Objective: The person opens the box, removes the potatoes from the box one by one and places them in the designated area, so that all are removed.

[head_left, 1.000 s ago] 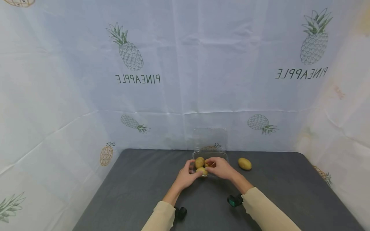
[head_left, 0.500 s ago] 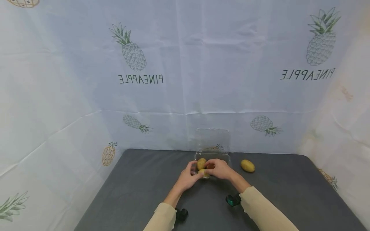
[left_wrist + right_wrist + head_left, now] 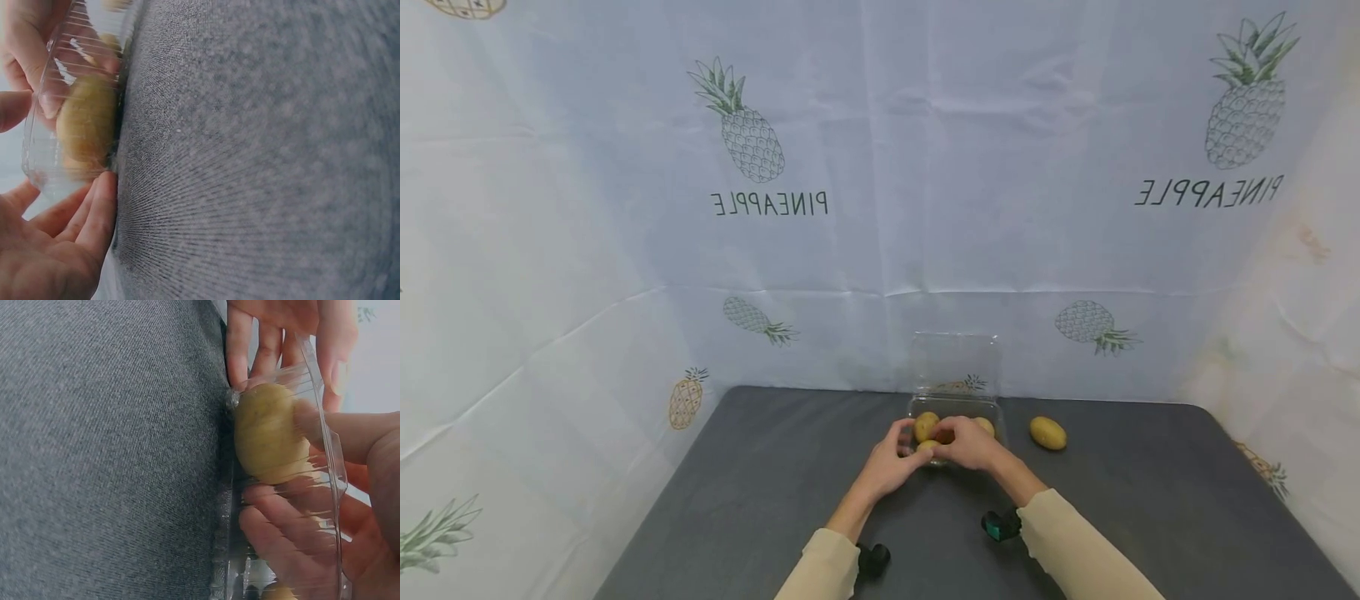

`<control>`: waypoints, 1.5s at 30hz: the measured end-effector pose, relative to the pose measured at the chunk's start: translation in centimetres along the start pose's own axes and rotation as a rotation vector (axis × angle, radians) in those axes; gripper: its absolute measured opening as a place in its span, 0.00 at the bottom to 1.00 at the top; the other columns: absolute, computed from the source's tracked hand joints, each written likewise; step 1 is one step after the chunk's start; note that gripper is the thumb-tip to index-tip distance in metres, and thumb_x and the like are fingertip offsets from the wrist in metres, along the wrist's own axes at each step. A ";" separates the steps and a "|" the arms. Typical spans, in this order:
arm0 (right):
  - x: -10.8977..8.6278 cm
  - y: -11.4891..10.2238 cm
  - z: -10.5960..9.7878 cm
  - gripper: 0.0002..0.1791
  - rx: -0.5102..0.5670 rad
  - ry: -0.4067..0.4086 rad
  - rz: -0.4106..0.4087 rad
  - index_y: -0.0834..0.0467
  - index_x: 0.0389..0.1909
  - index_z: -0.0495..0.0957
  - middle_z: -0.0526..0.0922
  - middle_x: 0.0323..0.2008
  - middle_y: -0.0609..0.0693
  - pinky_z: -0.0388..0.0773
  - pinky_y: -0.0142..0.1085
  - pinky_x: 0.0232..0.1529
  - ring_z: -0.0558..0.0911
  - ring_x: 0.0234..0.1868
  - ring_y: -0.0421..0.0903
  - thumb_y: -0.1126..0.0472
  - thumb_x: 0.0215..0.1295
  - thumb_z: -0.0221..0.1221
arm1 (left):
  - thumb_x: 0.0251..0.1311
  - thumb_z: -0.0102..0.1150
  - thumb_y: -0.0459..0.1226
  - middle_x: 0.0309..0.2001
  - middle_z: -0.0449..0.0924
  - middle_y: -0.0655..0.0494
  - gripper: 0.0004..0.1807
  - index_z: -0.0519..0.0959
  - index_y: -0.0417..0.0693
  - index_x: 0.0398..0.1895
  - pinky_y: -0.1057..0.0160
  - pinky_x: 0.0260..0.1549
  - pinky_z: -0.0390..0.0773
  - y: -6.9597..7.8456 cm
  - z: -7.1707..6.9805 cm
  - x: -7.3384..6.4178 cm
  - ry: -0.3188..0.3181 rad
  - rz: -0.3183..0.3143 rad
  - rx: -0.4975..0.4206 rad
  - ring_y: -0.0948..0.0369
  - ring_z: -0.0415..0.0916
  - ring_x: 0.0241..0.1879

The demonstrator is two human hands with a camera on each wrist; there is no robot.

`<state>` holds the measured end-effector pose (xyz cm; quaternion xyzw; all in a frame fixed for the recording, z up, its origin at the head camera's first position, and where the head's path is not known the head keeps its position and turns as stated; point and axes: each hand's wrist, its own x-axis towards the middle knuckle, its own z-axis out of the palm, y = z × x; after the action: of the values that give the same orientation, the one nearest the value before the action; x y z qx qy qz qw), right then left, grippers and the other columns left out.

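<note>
A clear plastic container (image 3: 951, 406) stands on the dark table with several potatoes in it. My right hand (image 3: 972, 444) reaches in over its front wall. Thumb and fingers close round the front-left potato (image 3: 269, 434), low against the container's bottom. A second potato (image 3: 927, 426) sits just behind it; another potato (image 3: 984, 427) shows at the right, past the right hand. At the container's left end is my left hand (image 3: 883, 461), its extended fingers (image 3: 100, 206) touching the outside of the end wall. The left thumb (image 3: 12, 111) lies by the rim.
The container's clear lid (image 3: 957, 358) stands raised at the back, near the curtain (image 3: 880, 167) with its pineapple prints. A single potato (image 3: 1048, 433) lies on the table (image 3: 760, 500) to the right of the container.
The head view has turned slightly left. My right hand has shifted left relative to the container, and the potato at the container's right has come into sight. The left hand stays at the end wall.
</note>
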<state>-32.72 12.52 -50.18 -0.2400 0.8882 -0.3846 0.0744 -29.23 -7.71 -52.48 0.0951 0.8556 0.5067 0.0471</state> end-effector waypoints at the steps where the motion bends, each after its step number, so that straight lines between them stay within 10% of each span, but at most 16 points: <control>1: 0.0 -0.1 0.0 0.14 -0.001 0.007 0.002 0.63 0.48 0.85 0.85 0.41 0.49 0.80 0.45 0.43 0.83 0.41 0.46 0.59 0.65 0.69 | 0.65 0.65 0.55 0.58 0.78 0.47 0.37 0.66 0.53 0.72 0.52 0.42 0.77 0.0 0.0 0.0 0.002 0.002 0.000 0.57 0.77 0.48; 45: -3.1 -1.3 -3.1 0.16 0.000 0.150 -0.053 0.61 0.51 0.84 0.82 0.46 0.51 0.79 0.49 0.48 0.81 0.46 0.50 0.62 0.63 0.68 | 0.66 0.64 0.52 0.61 0.76 0.45 0.34 0.66 0.57 0.72 0.50 0.42 0.77 0.1 0.0 0.0 -0.008 -0.026 -0.016 0.56 0.76 0.49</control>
<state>-30.51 15.31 -47.26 -0.2338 0.8847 -0.4033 -0.0027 -29.18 -7.66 -52.37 0.0855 0.8525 0.5125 0.0578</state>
